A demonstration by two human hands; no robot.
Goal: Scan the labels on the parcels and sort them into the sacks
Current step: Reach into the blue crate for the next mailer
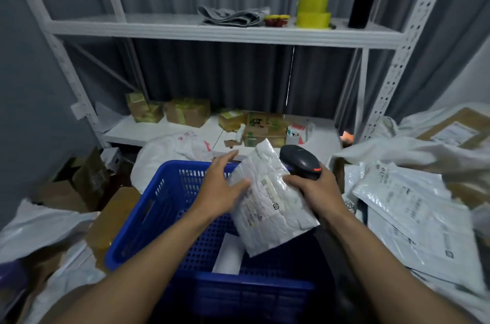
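**A:** What's hard to make out here?

**B:** Plenty. The left hand (222, 188) is smeared with blur. Its fingers are stretched out and its thumb lies across the left edge of the white crinkled plastic mailer parcel (267, 207). Whether any fingers sit behind it to pinch, I cannot tell. The print on the parcel's label is too soft to read.

**A:** And the right hand (315, 188)?

**B:** Clearer. It's wrapped round the handle of the black handheld barcode scanner (299, 162). The handle is buried in the fist and behind the parcel. Only the rounded head with an orange mark shows above the knuckles. That hand's thumb reaches onto the parcel's right edge.

**A:** So where's the parcel?

**B:** Between the two hands, tilted, label side facing the camera, above the blue perforated plastic crate (164, 207). The scanner's head sits at its upper right corner. Whether they touch or the head is just behind, I can't tell.

**A:** Anything in the crate?

**B:** One flat white packet (229, 254) on its floor, partly covered by the parcel. The crate's near right corner is lost in shadow.

**A:** Around it?

**B:** A slack white sack (169, 156) lies behind the crate. A heap of white mailers (413, 207) on the right runs off the frame's edge.
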